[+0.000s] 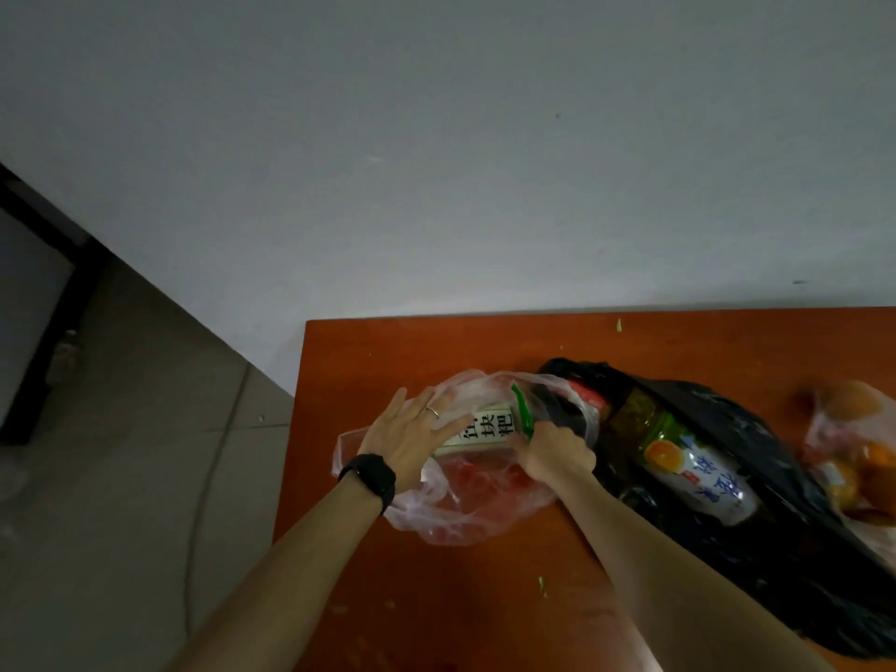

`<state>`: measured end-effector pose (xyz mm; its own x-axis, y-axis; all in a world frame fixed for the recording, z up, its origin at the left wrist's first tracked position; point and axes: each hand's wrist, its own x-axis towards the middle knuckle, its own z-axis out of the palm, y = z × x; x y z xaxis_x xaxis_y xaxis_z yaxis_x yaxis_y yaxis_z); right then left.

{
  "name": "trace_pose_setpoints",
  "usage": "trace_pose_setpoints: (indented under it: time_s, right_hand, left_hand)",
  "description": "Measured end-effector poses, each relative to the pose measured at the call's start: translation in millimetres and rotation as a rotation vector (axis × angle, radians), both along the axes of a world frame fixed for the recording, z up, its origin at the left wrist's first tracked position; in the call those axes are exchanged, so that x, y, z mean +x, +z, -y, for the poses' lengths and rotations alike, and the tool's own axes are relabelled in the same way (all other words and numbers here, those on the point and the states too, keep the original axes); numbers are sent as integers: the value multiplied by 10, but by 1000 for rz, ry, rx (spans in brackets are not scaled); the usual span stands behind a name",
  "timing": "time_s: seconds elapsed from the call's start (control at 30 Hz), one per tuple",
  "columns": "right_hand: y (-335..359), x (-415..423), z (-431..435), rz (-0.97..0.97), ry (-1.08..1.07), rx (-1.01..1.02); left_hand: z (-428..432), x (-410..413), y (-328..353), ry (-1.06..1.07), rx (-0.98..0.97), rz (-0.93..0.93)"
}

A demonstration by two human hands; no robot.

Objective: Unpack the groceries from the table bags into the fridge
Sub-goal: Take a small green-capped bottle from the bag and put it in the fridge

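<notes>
Carefully: your left hand lies flat on the white pack, your right hand grips it; the clear bag around it may snag.

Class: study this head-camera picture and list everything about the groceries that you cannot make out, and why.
Head view throughout.
1. The red contents of the clear bag: blurred by crumpled plastic.
2. The packet label: partly covered by the left hand and right hand.
3. The black bag: folds hide much besides the bottle; the frame edge cuts it.
4. The bag of oranges: cut by the right edge.
5. The fridge: out of view.
</notes>
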<state>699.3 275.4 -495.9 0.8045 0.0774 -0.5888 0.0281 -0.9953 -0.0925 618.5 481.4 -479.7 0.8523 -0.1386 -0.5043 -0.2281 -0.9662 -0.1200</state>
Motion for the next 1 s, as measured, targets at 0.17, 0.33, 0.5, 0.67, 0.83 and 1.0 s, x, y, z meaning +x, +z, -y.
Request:
trace_pose_setpoints:
  time_s: [0.17,0.33,0.5,0.67,0.83,1.0]
  right_hand:
    - [20,-54,-3,5,7,93]
    - [155,-201,119,56,5,373]
    - [449,-354,114,50,37,544]
    - [799,-496,-9,-57,-8,783]
    - [1084,-524,47,-123,-263,1052]
    - [1417,-547,300,-252,-553,1311]
  left_hand:
    - [-102,40,-41,33,38,-69]
    - [-121,52,18,102,45,-78]
    - [-137,107,84,142,50,-80]
    - [-86,70,94,195,0,-83]
    - [-40,-3,100,283,-70,-94]
    - [-62,-132,224,386,-173,-93]
